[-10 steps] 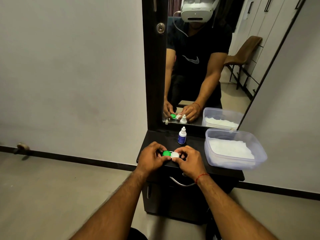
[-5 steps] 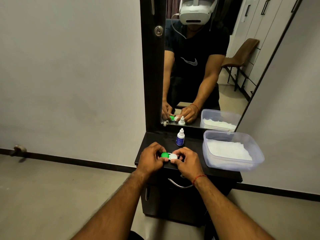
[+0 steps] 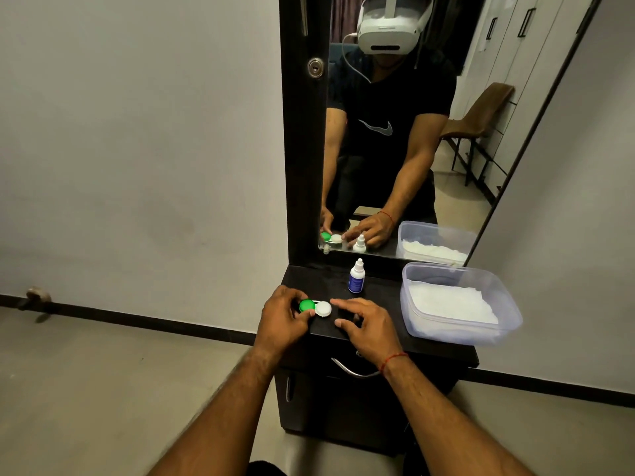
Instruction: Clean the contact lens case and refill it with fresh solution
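At this moment I had the lens case (image 3: 315, 307) lying on the dark cabinet top (image 3: 378, 304) just left of the frame's centre, green cap toward the left, white cap toward the right. My left hand (image 3: 281, 321) was closed on the green end, thumb and fingertips pinching it. Half a second before, my right hand (image 3: 369, 326) had been on the white cap too; now it had come off and sat just beside the case to the right, fingers loosely spread and holding nothing. Both caps looked on, so I judged the case not yet opened, with cleaning and refilling all ahead. The solution bottle (image 3: 356, 281) stood upright behind the case, capped, near the mirror (image 3: 395, 132). The plastic tub (image 3: 460, 333) with white tissue sat at the right of the frame, well within reach.
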